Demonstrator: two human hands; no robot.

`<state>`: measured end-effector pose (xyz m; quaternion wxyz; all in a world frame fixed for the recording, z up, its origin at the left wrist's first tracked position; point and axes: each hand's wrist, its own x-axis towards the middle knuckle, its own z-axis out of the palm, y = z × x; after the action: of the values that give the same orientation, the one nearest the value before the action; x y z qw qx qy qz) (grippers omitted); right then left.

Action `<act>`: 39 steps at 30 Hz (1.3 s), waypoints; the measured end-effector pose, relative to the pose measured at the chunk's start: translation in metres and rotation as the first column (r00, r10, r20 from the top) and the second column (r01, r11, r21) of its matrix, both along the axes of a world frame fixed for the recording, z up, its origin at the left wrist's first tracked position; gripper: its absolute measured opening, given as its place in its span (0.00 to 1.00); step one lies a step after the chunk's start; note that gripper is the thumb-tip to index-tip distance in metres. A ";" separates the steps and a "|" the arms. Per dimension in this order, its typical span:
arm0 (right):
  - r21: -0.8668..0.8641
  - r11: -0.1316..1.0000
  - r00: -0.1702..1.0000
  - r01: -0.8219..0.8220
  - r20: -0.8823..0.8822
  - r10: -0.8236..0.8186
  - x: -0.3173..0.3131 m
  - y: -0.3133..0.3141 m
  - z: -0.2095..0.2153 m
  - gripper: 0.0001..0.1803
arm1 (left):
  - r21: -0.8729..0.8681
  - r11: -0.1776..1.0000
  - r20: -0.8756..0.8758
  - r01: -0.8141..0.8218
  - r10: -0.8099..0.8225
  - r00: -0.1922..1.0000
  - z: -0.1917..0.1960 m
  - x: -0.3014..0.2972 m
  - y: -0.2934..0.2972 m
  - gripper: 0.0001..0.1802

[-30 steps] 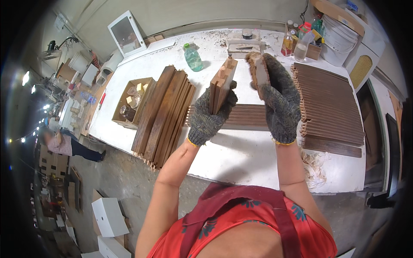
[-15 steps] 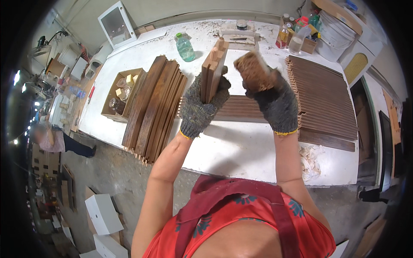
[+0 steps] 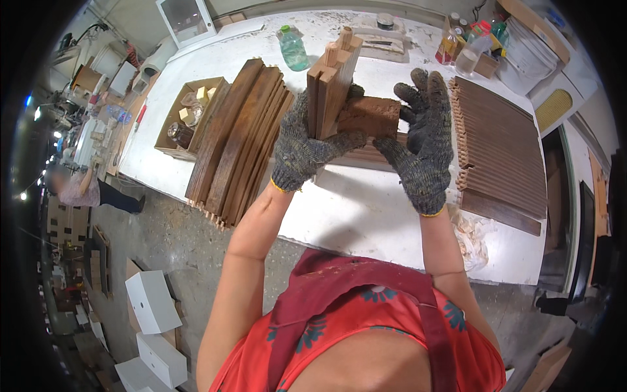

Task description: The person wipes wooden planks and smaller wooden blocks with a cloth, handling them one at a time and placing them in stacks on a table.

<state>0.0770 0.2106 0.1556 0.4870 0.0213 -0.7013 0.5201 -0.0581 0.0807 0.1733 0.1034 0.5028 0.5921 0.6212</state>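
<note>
A bundle of short wooden slats is held up in the air above the white surface, roughly at the middle of the view. Its long axis runs near upright with a slight lean to the right, and the notched, tenoned ends point up and away from the person, toward the far edge of the surface. The slats lie face to face, their narrow edges turned toward the camera.

The left hand, in a grey knitted glove, is wrapped around the lower half of the bundle, fingers curled shut across its front. Just to the right, touching the bundle's side, sits a reddish-brown block with its long axis lying across, left to right. The right hand, also gloved, cups this block from the right; its thumb reaches under the block while the fingers stand spread and upright behind it.

Below the hands, more dark slats lie flat on the surface. To the left, a stack of long brown boards runs diagonally and overhangs the near edge. Beyond it stands an open cardboard box with small items inside. To the right lies a wide row of dark slats set side by side. A green plastic bottle stands near the far edge, and several bottles cluster at the far right corner.
</note>
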 end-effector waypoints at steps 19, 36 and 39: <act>-0.632 0.642 0.901 -0.434 -0.308 0.306 0.006 0.001 0.001 0.42 | 0.037 0.999 0.200 0.007 -0.014 0.980 -0.007 0.008 -0.006 0.37; -0.560 0.134 0.536 -0.817 -0.654 0.534 0.002 0.013 0.038 0.32 | 0.006 0.981 0.011 -0.196 0.196 0.980 -0.007 0.013 -0.001 0.24; -0.591 0.223 0.600 -0.775 -0.578 0.552 0.005 0.013 0.036 0.32 | 0.042 0.983 0.028 -0.180 0.179 0.983 -0.013 0.016 0.003 0.26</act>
<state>0.0822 0.2239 0.1920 0.2488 0.1621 -0.2376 0.9249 -0.0418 0.0838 0.1601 0.0426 0.4420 0.6199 0.6469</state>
